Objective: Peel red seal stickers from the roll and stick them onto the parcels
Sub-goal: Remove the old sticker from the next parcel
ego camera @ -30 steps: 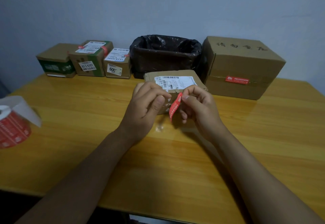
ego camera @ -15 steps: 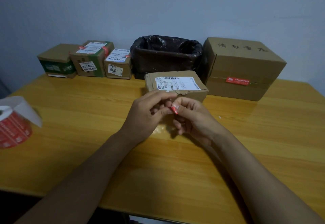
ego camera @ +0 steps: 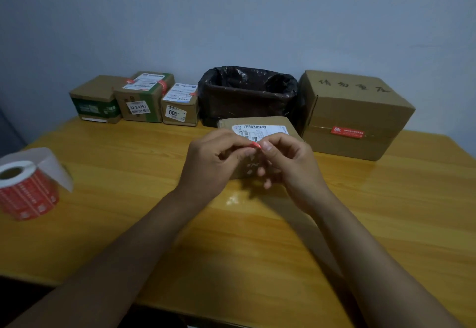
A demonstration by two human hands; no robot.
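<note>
Together, left hand [ego camera: 216, 158] and right hand [ego camera: 286, 165] pinched the red sticker [ego camera: 255, 145] before the twelve-o'clock parcel [ego camera: 257, 128], apparently for sealing.

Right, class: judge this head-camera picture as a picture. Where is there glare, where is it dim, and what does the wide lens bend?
Head view: glare sits on the table just below the hands; the bin interior is dark and the foreground edge falls to black; the table's far edge bows from the wide lens; the sticker pinched between left hand and right hand is soft, its print unreadable.
</note>
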